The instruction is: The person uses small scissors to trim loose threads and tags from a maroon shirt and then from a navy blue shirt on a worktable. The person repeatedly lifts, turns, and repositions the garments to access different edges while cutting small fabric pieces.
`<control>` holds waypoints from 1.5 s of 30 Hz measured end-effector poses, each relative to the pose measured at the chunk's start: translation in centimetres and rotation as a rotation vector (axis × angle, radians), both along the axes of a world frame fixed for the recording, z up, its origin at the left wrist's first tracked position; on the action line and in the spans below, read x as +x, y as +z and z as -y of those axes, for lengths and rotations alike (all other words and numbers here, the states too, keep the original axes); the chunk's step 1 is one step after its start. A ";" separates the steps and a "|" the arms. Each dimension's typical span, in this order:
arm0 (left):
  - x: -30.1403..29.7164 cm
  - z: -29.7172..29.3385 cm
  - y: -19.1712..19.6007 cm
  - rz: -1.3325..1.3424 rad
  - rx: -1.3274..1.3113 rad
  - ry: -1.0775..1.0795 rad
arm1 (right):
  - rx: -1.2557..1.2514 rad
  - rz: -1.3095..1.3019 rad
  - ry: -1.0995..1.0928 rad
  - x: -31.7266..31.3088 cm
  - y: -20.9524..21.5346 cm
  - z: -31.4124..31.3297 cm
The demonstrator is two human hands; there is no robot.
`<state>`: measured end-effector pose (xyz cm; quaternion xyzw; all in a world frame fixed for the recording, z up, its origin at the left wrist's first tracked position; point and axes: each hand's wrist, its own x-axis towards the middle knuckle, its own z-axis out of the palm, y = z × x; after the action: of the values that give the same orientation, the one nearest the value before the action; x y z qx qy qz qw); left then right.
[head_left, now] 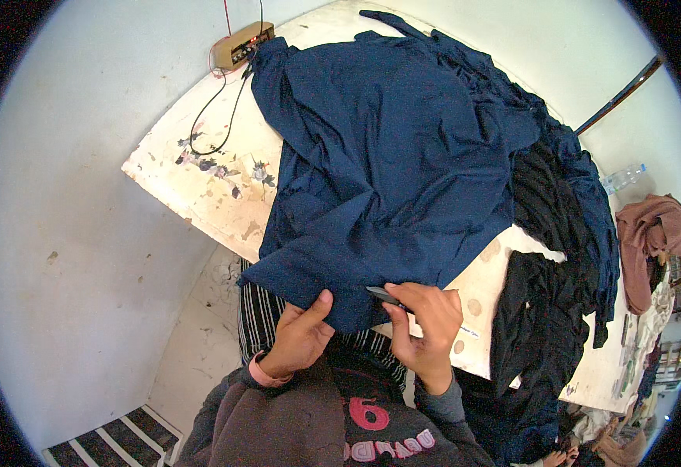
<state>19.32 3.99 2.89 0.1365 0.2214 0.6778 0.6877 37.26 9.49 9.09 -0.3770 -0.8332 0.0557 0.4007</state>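
- Navy-blue cloth [402, 156], wrinkled, spread across the desk [177, 187] ahead of both hands. Near edge comes down off the desk to the fingers, over the person's lap.
- Left hand [301, 338]: gripping that near edge, thumb on top, fingers curled beneath. Pink cuff [270, 373] at the wrist.
- Right hand [430, 319]: closed around a small dark tool [381, 294], pinched between thumb and fingers. Tip points left, over the cloth; too small to tell its kind.
- Hands near each other, not touching; right one slightly farther forward.
- Black-and-white striped fabric [255, 323] on the person's legs, just left of and beyond the left hand.
- Well ahead of the left hand, leftward: tan box [243, 47] with wires; black cable [231, 128] loops over the desk.
- Right of the right hand: crumpled black cloth [539, 311].
- Farther right and ahead: clear bottle [624, 180] with blue cap; brownish-pink cloth [652, 233] beside it.
- Low, far right of the right hand: another person's hand [556, 457], small and indistinct.
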 end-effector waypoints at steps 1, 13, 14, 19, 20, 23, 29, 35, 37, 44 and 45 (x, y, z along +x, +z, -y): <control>-0.1 0.1 -0.5 0.016 0.024 -0.004 | -0.012 -0.045 0.002 0.1 -0.1 0.0; -0.5 1.1 -1.6 0.016 0.043 -0.020 | -0.061 0.074 -0.046 -1.0 0.5 0.6; -0.5 1.1 -1.7 0.024 0.041 -0.016 | -0.048 0.060 -0.042 -1.1 0.5 0.6; -0.3 1.2 -0.9 0.010 0.059 -0.005 | -0.059 -0.125 0.038 -1.7 0.8 1.4; -0.2 1.2 -0.7 0.009 0.070 -0.007 | -0.037 -0.033 0.090 -1.6 0.4 1.5; -1.2 1.4 -2.3 0.284 0.181 -0.181 | 0.026 0.117 0.233 -1.2 -1.9 1.6; -0.9 1.8 -0.7 0.061 -0.015 -0.045 | -0.078 -0.325 0.145 -2.1 -3.1 2.6; -1.1 1.9 -1.9 0.027 -0.053 -0.068 | -0.036 -0.336 0.328 -1.2 -3.8 1.7; -1.3 2.0 -1.5 -0.073 -0.167 -0.096 | -0.056 -0.357 0.461 -1.0 -4.7 2.0; -4.0 0.5 -1.3 -0.010 0.014 0.164 | 0.136 0.184 0.137 0.4 -5.0 1.6; -5.4 -0.4 -1.6 0.025 -0.091 0.210 | 0.151 0.174 0.090 1.6 -4.7 1.5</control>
<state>13.89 4.36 1.26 0.0726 0.2562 0.7372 0.6210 38.85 7.99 4.39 -0.3114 -0.8826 -0.0221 0.3514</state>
